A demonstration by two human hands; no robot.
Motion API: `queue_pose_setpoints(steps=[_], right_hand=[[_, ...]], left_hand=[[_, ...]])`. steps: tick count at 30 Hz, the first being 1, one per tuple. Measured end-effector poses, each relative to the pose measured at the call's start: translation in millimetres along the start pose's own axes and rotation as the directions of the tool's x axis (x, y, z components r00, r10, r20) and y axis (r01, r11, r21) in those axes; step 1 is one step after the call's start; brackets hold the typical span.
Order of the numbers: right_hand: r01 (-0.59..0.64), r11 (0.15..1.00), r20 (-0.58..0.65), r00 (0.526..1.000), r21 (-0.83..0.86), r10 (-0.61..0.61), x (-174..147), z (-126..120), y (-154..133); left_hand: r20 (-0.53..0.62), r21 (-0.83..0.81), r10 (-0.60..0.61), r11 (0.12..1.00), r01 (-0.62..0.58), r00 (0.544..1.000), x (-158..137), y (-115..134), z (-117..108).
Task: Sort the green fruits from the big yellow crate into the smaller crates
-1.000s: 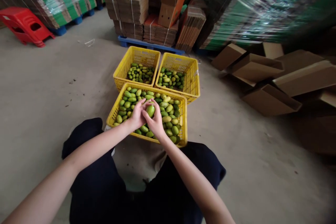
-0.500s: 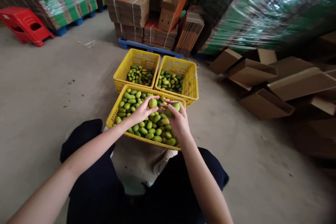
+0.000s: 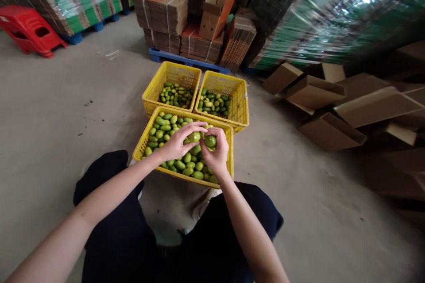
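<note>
My left hand (image 3: 182, 141) is closed around a yellow-green oval fruit (image 3: 194, 137), thumb below and fingers above. In my right hand (image 3: 217, 148) a darker green fruit (image 3: 210, 141) is gripped between thumb and curled fingers. The fingertips of both hands nearly meet, and the two fruits are side by side. Beneath them stands a yellow plastic crate (image 3: 141, 146) filled with similar green and yellowish fruits (image 3: 188, 164). Their exact kind I cannot tell. My hands hide part of the crate's contents.
Behind stand two more yellow crates, the left one (image 3: 149, 93) and the right one (image 3: 244, 101), each partly filled with fruit. Flattened cartons (image 3: 162, 11) lie on a blue pallet (image 3: 186, 59). Open cardboard boxes (image 3: 315, 93) lie at right, a red stool (image 3: 29, 31) at left.
My right hand has moved left towards my left hand and turned, its fingers now curled round the green fruit. The left hand still holds its fruit.
</note>
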State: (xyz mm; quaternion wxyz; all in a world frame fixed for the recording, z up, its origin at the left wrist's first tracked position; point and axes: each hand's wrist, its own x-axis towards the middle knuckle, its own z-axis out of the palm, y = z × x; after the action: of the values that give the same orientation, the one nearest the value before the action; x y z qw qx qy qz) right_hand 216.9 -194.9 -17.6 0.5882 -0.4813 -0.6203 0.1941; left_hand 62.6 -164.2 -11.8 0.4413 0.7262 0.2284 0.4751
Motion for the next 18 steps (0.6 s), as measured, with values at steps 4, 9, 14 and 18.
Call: queue_pose_setpoints(steps=[4, 9, 14, 18], right_hand=[[-0.482, 0.777, 0.089, 0.867, 0.405, 0.490, 5.3, -0.4, 2.0], [-0.854, 0.058, 0.481, 0.345, 0.516, 0.806, 11.5, -3.3, 14.8], [-0.895, -0.189, 0.639, 0.129, 0.405, 0.758, 8.5, -3.3, 17.0], [-0.904, -0.204, 0.672, 0.115, 0.376, 0.731, 8.1, -3.2, 13.4]], left_hand=[[-0.096, -0.322, -0.372, 0.889, 0.325, 0.923, 1.5, -2.9, 4.2], [0.157, -0.697, -0.864, 0.247, 0.674, 0.479, 8.8, -7.6, 0.8], [0.348, -0.679, -0.872, 0.018, 0.734, 0.343, 9.1, -15.4, -0.5], [0.391, -0.647, -0.844, 0.031, 0.762, 0.366, 6.6, -17.5, 1.9]])
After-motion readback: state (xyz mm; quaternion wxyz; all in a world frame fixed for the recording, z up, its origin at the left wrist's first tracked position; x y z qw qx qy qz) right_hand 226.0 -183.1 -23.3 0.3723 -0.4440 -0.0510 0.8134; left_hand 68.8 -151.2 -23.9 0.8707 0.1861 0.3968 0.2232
